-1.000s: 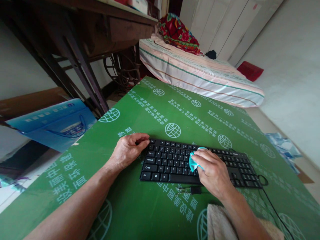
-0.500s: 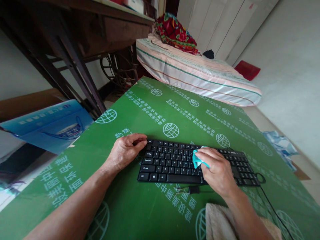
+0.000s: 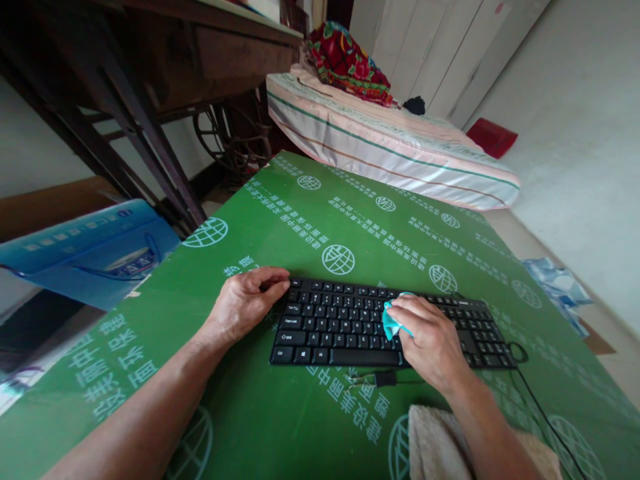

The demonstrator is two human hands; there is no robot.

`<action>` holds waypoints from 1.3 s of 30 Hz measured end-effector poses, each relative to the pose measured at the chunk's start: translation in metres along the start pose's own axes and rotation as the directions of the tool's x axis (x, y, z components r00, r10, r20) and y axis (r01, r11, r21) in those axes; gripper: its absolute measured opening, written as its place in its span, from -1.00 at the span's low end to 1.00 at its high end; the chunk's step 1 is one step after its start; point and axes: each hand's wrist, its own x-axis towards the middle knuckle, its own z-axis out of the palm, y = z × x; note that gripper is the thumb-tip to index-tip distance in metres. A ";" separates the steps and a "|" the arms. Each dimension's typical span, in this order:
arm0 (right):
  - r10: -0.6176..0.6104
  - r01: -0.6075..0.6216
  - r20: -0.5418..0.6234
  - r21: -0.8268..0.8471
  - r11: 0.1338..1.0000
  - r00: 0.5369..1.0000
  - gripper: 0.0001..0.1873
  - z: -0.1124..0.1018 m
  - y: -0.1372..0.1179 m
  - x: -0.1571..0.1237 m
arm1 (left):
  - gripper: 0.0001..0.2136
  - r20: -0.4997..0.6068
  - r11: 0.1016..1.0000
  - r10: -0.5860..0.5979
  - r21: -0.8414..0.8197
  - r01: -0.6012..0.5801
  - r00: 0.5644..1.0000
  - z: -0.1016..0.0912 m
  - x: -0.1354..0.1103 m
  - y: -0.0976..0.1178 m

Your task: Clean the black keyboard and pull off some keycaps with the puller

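Observation:
A black keyboard (image 3: pixel 340 327) lies flat on the green table (image 3: pixel 270 220). At its upper left corner, my left hand (image 3: pixel 250 293) is closed, thumb and index finger pinching the edge by the corner key. My right hand (image 3: pixel 430 340) rests over the keys right of the middle, its fingers closed on a small teal and white cloth (image 3: pixel 390 323) pressed against them. The palm hides part of the keys. Below the space bar lies a small black plug-like piece (image 3: pixel 385 379) with thin wire; its exact kind is unclear.
A beige towel (image 3: pixel 435 440) lies under my right forearm. The keyboard's cable (image 3: pixel 543 407) runs off the right side toward the front. Beyond the table stands a bed (image 3: pixel 390 147); on the left are a blue bag (image 3: pixel 125 247) and a dark sewing-machine table (image 3: pixel 210 53).
The whole view has shifted slightly. Both hands keep their places on the keyboard, and the cloth stays in my right hand with hardly any movement over the keys.

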 end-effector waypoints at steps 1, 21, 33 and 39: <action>-0.005 0.005 0.009 -0.016 1.000 1.000 -0.60 0.000 -0.001 0.001 | -0.68 0.001 1.000 -0.002 0.002 0.002 1.000 0.000 0.000 0.000; 0.003 -0.003 0.025 -0.027 1.000 1.000 -0.66 -0.001 -0.006 0.003 | -0.68 0.007 0.999 0.005 0.036 -0.006 1.000 -0.001 0.000 0.001; 0.142 -0.141 -0.093 0.019 0.990 0.985 -0.59 -0.011 0.019 -0.006 | -0.67 0.005 0.999 0.006 0.052 -0.006 1.000 -0.002 0.001 0.001; 0.145 -0.141 -0.083 0.054 0.989 0.986 -0.59 -0.011 0.021 -0.012 | -0.66 0.017 0.997 0.007 0.081 -0.008 1.000 -0.002 0.002 0.002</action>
